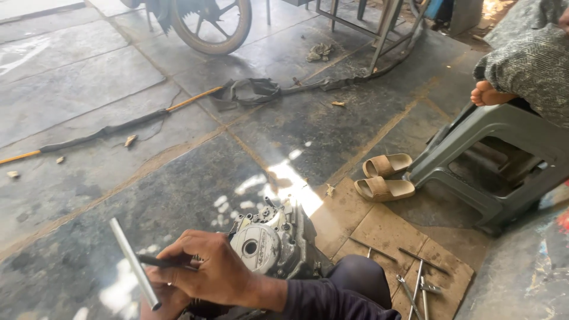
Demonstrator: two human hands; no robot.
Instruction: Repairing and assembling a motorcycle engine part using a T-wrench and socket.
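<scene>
At about 6 o'clock in the head view, the right hand [207, 274] lies across the lower middle, its grip closed on a thin dark rod [166, 262] that runs roughly level toward 9 o'clock. The rod meets a shiny silver metal tube [134, 263], a plain straight cylinder with a bright, smooth surface; it slants from an upper end toward 11 o'clock down to a lower end near 5 o'clock, where its open mouth shows dark. Under that lower end the left hand [163, 299] shows only in part, touching the tube; whether its grip is closed around it cannot be told.

Just beside the right hand, at 3 o'clock from it, sits a grey engine casing [278, 240] on the stone floor [77, 89]. It is dull cast metal, grimy, with a round pale cover on its near face that has a dark hole in the middle, and small knobs and bolts along its top edge. A dark-sleeved arm and a knee rise from the bottom edge just below it.

At 4 o'clock from the casing lies a flattened piece of cardboard [379, 228] carrying several spanners [415, 287] and thin rods. At 2 o'clock a pair of tan sandals [385, 178] rests near a grey plastic stool [492, 154], on which another person's bare foot [489, 95] shows. Toward 12 o'clock stands a motorcycle wheel [213, 24], and a long stick [112, 127] with dark wrapping lies across the floor toward 10 o'clock.
</scene>
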